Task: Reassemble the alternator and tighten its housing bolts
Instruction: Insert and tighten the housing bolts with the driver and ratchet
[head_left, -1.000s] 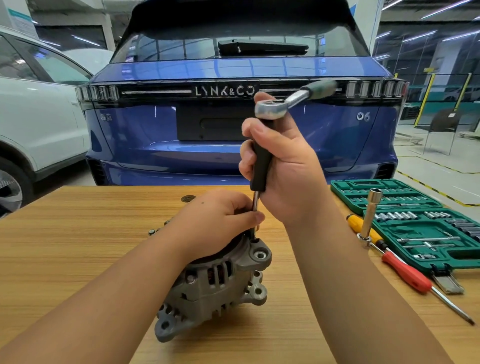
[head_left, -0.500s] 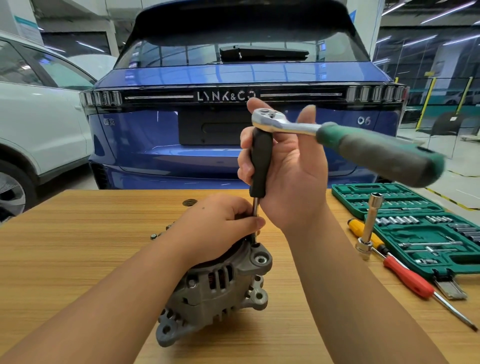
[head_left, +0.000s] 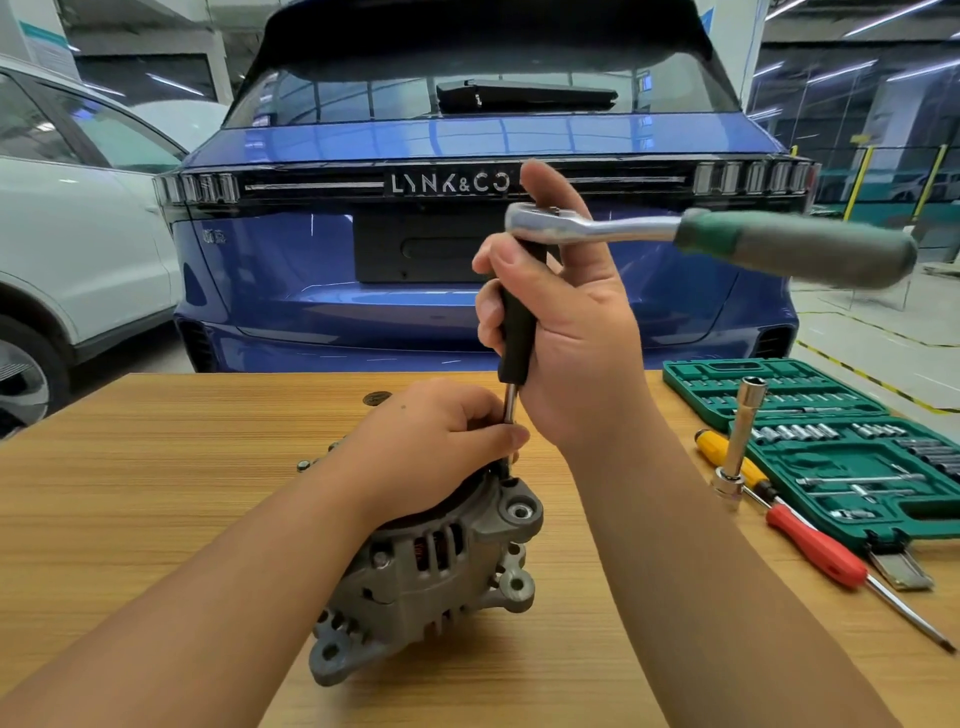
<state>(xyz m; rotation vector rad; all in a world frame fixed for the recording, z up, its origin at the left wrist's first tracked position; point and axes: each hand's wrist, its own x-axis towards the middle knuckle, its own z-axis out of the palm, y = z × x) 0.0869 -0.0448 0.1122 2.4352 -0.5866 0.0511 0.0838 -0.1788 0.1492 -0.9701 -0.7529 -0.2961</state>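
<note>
A grey alternator (head_left: 431, 577) lies on the wooden table (head_left: 156, 467). My left hand (head_left: 441, 447) rests on top of it and pinches the thin steel shaft of an extension bar (head_left: 517, 332) that stands upright on a housing bolt. My right hand (head_left: 566, 332) grips the bar's black sleeve. A ratchet wrench (head_left: 675, 234) sits on top of the bar, its green handle pointing right and blurred. The bolt itself is hidden under my left fingers.
A green socket set case (head_left: 841, 447) lies open at the right. Beside it lie a yellow screwdriver (head_left: 722, 452), a red screwdriver (head_left: 815, 545) and an upright long socket (head_left: 740, 436). Small loose parts (head_left: 306, 462) sit left of the alternator. A blue car (head_left: 467, 234) stands behind the table.
The ratchet handle has swung from pointing away toward the far right round to the right, nearer me. Both hands stay in place on the bar and alternator.
</note>
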